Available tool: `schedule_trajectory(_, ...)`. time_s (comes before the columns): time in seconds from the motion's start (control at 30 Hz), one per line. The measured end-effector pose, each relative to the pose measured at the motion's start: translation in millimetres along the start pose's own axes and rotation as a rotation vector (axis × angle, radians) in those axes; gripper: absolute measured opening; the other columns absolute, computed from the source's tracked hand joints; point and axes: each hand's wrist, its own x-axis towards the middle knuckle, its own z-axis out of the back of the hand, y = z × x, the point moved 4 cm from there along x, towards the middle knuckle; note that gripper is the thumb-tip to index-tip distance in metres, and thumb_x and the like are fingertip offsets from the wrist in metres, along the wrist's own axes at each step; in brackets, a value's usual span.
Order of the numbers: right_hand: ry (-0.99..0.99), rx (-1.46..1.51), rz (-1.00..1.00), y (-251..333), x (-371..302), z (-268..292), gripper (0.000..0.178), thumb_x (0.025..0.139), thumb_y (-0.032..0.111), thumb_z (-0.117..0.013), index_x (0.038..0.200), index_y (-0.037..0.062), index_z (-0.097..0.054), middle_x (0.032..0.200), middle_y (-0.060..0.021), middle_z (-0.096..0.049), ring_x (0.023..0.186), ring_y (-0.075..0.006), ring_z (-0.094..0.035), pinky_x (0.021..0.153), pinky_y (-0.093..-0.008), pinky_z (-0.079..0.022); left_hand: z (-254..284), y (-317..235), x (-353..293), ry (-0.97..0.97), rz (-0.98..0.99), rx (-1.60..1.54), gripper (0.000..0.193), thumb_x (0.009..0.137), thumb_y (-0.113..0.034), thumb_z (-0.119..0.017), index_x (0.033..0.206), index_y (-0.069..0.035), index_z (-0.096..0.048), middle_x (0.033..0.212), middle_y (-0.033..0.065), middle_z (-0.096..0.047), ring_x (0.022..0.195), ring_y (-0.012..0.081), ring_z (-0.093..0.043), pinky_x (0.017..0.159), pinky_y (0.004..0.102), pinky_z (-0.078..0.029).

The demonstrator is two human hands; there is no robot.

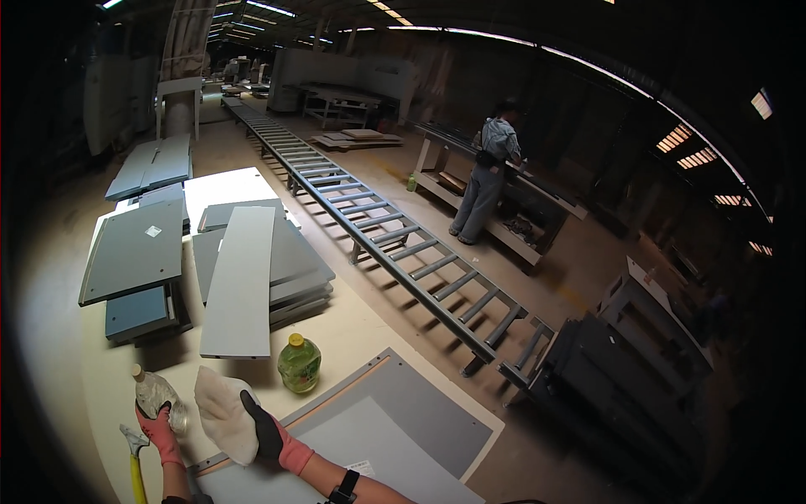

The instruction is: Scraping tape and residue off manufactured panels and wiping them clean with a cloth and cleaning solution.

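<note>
My left hand [158, 428], in a pink and black work glove, is closed round a clear plastic bottle [164, 395] with a pale cap. In my right hand [270, 435], gloved the same way, is a crumpled white cloth [225, 413], pinched along its right side and held just right of the bottle. Beyond the cloth a green bottle [300, 364] with a yellow cap stands upright on the pale table [378, 323]. Under my right forearm lies a grey panel [420, 420] with holes near its corners. A yellow-handled tool [136, 470] rests by my left wrist.
Stacked grey panels [138, 248] and a long light panel [239, 286] cover the table's far side. A roller conveyor [369, 218] runs diagonally past the table. Another person [491, 168] stands at a workbench [537, 193] beyond it. Dark panels [613, 386] are at the right.
</note>
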Motion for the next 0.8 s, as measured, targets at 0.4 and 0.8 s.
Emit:
schedule_trajectory(0.4,-0.384,-0.280,0.296,123,-202,-24,0.073,0.091,0.054,-0.040,0.143,0.0051,-0.022,0.143,-0.0154,-0.031,0.128,-0.0298,-0.036,0.106,-0.0417,-0.031,-15,-93,-82,0.140,-0.098,0.463,0.077,0.077,-0.016,-0.068,0.136,0.006,-0.025,0.139,0.0249,-0.029,0.130,0.0363,-0.027,0.108,0.0392,-0.024)
schedule_trajectory(0.8,-0.450,-2.528,-0.478,-55,-105,18,0.068,0.079,0.040,-0.059,0.132,0.0011,-0.038,0.136,-0.0200,-0.037,0.129,-0.0352,-0.030,0.107,-0.0524,-0.018,49,-108,-292,0.843,-0.328,1.074,0.064,0.074,-0.031,-0.064,0.124,0.004,-0.044,0.131,0.0270,-0.037,0.123,0.0433,-0.031,0.105,0.0586,-0.015)
